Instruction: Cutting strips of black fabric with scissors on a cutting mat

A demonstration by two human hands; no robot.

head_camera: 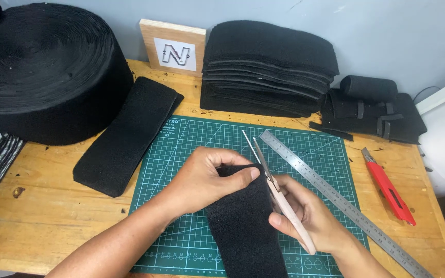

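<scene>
Item: black felt strip (245,226), lying on the green cutting mat (181,154); your left hand (207,177) pinches its top edge. Your right hand (305,213) grips pink-handled scissors (276,188), blades parted at that edge. Beside: steel ruler (336,193), red utility knife (390,188), stacked felt pieces (269,67), large felt roll (47,67).

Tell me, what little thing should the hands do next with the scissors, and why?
Probably close the scissors to snip. Their blades stand open at the top edge of the black felt strip, the left hand pinches that edge steady, and the right hand grips the handles over the green cutting mat.
</scene>
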